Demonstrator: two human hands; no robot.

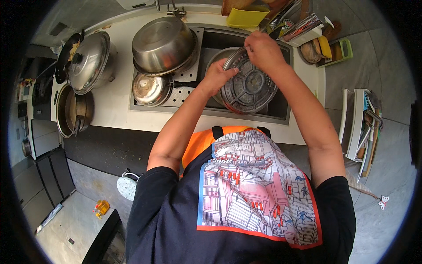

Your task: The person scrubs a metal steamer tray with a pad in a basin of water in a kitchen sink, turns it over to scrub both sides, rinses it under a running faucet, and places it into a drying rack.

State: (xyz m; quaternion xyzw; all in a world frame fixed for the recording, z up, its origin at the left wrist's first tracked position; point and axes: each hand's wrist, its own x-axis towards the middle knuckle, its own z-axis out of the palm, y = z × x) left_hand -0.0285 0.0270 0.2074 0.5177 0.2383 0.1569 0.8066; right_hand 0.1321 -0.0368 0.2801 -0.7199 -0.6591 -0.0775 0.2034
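Note:
Over the sink [286, 99], a round perforated metal steamer tray [254, 82] is held tilted, its ringed and spoked base facing me. My left hand [216, 77] grips its left rim, with the thumb laid over the inside. At the upper rim, the curled fingers of my right hand [265, 51] close on the edge; the fingertips are partly hidden. Behind the tray, a round metal bowl [214, 59] sits in the basin, mostly covered by the tray and my left hand.
Left of the basin, a large upturned steel pot [161, 43] and a smaller pan [150, 89] rest on a perforated drainboard [186, 94]. A lidded pot [89, 62] and another pot [74, 110] stand at the counter's left end. A yellow-green container [247, 16] and utensil holder [303, 29] line the back.

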